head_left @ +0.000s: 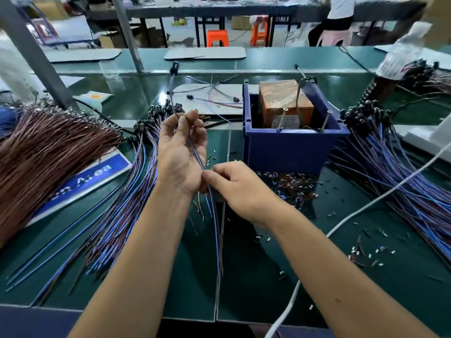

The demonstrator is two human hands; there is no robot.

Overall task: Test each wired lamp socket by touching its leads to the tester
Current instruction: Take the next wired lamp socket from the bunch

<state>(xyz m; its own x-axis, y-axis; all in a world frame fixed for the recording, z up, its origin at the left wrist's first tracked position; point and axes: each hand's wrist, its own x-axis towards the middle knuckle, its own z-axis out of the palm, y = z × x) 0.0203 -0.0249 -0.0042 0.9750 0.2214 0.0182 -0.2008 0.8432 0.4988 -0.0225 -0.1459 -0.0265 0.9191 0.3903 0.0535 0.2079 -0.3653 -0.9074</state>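
My left hand [181, 152] is raised palm toward me and pinches the socket end of a wired lamp socket at its fingertips. Its blue and brown leads [214, 215] hang down across the palm. My right hand [234, 189] pinches those leads just below the left wrist. The tester [285, 103], an orange block with metal contact rods, sits in a blue bin [288, 147] right of my hands. A pile of wired sockets [136, 181] fans out at my left, and another pile [395, 162] lies at the right.
A thick bundle of brown wires [48, 152] lies far left over a blue sign [83, 181]. A white cable [366, 206] crosses the green mat [292, 264]. Small ferrules and wire scraps [295, 186] litter the mat. A plastic bottle [402, 52] stands back right.
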